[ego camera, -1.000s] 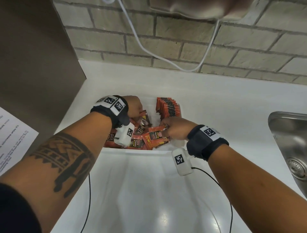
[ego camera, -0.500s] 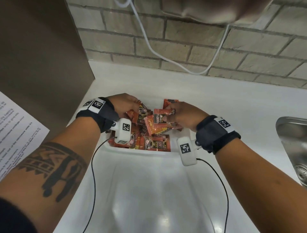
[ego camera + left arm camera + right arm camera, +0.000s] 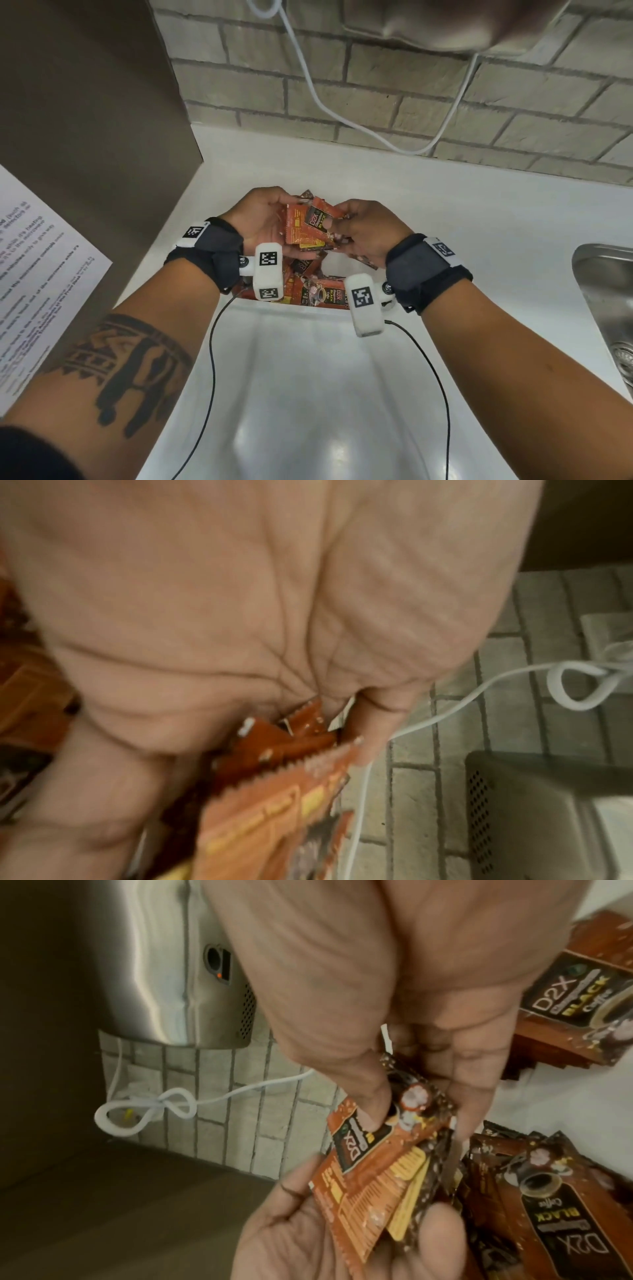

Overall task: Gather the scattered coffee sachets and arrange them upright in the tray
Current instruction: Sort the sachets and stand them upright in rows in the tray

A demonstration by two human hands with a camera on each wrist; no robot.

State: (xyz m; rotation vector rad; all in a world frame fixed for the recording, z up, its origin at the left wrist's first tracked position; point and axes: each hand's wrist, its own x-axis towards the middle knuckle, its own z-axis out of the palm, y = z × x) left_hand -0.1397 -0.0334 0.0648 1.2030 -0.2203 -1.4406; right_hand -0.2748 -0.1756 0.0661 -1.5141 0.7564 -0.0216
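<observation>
Sachets (image 3: 310, 228) that a moment ago lay loose in the tray are now bunched between both hands, lifted above the heap: a second earlier each hand was down among the pile, picking separately, and half a second ago the right one had a single packet raised. Now the left hand (image 3: 262, 219) cups a small stack from below and behind with its fingers curled round it, while the right hand (image 3: 363, 229) pinches the front packet, thumb on its printed face. Judged from this, the person is squaring several packets into one bundle so they can go in upright together, which would be quicker than placing them singly. More sachets lie flat and jumbled in the tray (image 3: 308, 306) beneath the wrists, so much of the gathering is not yet done. How many packets the bundle holds cannot be counted, since they overlap. The tray's far side is covered by the hands, so the row seen standing upright there a second ago cannot be checked now. The left wrist view is blurred and mostly palm, showing only serrated packet edges under the fingers.
</observation>
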